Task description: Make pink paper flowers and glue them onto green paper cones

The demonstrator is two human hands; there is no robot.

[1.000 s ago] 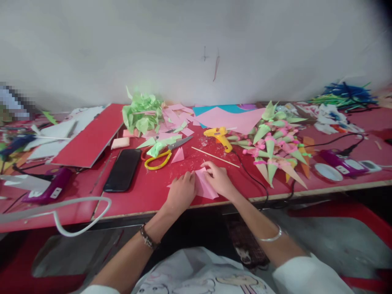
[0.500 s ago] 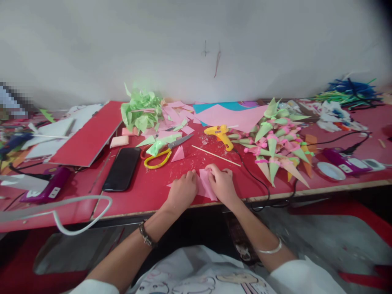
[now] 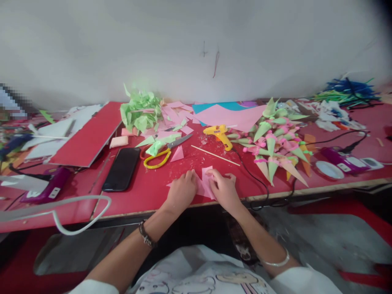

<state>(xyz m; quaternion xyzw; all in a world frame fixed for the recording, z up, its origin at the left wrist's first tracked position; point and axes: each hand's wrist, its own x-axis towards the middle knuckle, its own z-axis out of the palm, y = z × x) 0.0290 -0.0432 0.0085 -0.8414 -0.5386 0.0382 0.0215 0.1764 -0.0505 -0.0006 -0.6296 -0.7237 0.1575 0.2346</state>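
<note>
A folded piece of pink paper (image 3: 207, 185) lies at the front edge of the red table, between my two hands. My left hand (image 3: 183, 190) is closed, its curled fingers holding down the paper's left part; a pink corner sticks out on its far side. With thumb and index finger, my right hand (image 3: 225, 188) holds the folded strip on the right, the other fingers raised slightly apart. Beyond the hands lie a small pink paper triangle (image 3: 177, 154), scissors with yellow handles (image 3: 157, 159) and a thin wooden stick (image 3: 216, 155).
A yellow glue gun (image 3: 219, 134) lies behind the stick, its black cord running to the front edge. Green and pink paper cones (image 3: 271, 145) are heaped at right. At left are a black phone (image 3: 121, 169) and a red board (image 3: 88, 132); crumpled green paper (image 3: 142, 110) sits behind.
My right hand has opened its fingers a little and shifted slightly right along the pink paper, uncovering more of the folded strip. My left hand stays in place.
</note>
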